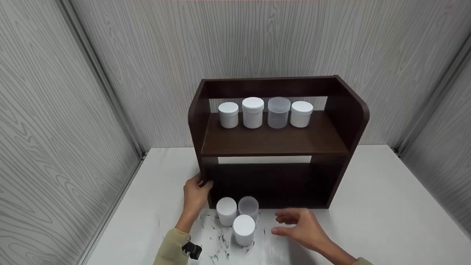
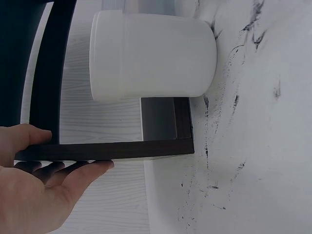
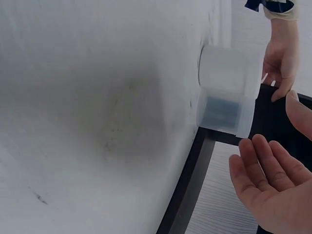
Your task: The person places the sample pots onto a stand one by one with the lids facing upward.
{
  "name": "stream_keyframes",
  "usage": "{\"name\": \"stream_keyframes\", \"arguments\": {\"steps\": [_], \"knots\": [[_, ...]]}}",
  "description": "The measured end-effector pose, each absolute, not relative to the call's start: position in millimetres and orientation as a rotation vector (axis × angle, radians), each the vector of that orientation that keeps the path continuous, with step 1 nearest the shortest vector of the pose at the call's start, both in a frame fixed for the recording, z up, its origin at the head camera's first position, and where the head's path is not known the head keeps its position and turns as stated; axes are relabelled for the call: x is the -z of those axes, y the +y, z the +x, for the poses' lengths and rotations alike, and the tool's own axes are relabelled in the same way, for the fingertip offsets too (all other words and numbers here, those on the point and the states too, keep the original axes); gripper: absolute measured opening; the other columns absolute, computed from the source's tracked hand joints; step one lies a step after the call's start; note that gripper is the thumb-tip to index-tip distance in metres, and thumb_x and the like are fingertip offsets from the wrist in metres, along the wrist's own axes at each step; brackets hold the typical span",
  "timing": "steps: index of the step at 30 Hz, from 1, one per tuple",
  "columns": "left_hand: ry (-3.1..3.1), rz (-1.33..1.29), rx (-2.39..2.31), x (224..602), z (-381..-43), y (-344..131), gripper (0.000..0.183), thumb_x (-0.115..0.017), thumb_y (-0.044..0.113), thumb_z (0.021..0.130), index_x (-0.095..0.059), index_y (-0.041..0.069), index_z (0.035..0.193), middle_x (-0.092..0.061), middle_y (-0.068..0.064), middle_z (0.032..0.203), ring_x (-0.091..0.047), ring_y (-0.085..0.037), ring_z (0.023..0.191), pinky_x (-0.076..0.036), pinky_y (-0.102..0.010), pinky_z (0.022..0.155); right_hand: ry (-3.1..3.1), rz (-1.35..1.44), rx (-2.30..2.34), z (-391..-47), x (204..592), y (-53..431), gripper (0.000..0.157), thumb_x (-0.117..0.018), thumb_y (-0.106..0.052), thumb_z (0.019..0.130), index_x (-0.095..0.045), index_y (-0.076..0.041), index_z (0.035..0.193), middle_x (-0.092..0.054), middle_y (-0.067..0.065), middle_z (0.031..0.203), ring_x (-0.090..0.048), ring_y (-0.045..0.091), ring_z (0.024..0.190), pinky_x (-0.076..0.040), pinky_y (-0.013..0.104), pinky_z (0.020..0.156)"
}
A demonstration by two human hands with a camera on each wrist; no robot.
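Note:
My left hand (image 1: 195, 195) grips the left side panel of a dark brown two-tier shelf (image 1: 274, 147). In the left wrist view, the thumb lies on one face of that panel (image 2: 112, 150) and the fingers on the other. Three jars stand on the table at the shelf's front left: a white-lidded jar (image 1: 226, 211), a clear jar (image 1: 248, 206) and, nearest me, another white-lidded jar (image 1: 244, 230). To their right my right hand (image 1: 303, 226) hovers with fingers loosely bent, holding nothing. The right wrist view shows its fingertips close to the clear jar (image 3: 222, 114) in the picture.
On the upper tier stand several jars in a row: a short white jar (image 1: 229, 115), a taller white jar (image 1: 252, 112), a clear jar (image 1: 278, 112) and another short white one (image 1: 301, 114). Dark smudges mark the white table (image 1: 128, 232). Grey wood-patterned walls (image 1: 257, 44) surround it.

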State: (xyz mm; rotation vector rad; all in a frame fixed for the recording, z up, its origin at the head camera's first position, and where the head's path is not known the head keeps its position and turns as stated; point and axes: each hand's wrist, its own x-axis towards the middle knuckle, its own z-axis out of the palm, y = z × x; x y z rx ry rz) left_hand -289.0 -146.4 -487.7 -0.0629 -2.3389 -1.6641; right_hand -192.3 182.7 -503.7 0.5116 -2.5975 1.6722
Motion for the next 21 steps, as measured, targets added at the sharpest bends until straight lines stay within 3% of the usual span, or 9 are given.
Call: {"name": "stream_keyframes", "arguments": {"steps": [7,15,21], "knots": [[-2.331,-0.059,1.672,487.8,-289.1,-146.1,0.049,-0.065,0.008,0.1,-0.055,-0.013,0.143,-0.061,-0.031,0.139,-0.064,-0.043,0.125,-0.056,-0.046,0.099,-2.603,0.559,-1.609,-215.5,514.2,175.4,0.045,-0.094,-0.028,0.081,-0.078,-0.003,0.114,-0.077,0.015,0.106,-0.073,0.037,0.1,-0.06,0.049,0.09],[-2.314,-0.061,1.699,488.9,-289.0,-146.6,0.048,-0.065,0.007,0.1,-0.056,-0.012,0.143,-0.061,-0.032,0.14,-0.063,-0.043,0.125,-0.057,-0.046,0.098,-2.607,0.657,-1.661,-238.7,524.9,166.0,0.06,-0.094,-0.023,0.081,-0.071,0.006,0.127,-0.075,0.021,0.114,-0.072,0.041,0.108,-0.058,0.054,0.095],[-2.325,-0.054,1.679,488.5,-289.1,-146.8,0.049,-0.066,0.008,0.099,-0.056,-0.013,0.143,-0.061,-0.032,0.139,-0.064,-0.044,0.125,-0.057,-0.046,0.099,-2.617,0.708,-1.691,-253.7,529.4,160.1,0.072,-0.095,-0.021,0.08,-0.063,0.006,0.14,-0.07,0.023,0.128,-0.07,0.041,0.114,-0.056,0.054,0.097]]}}
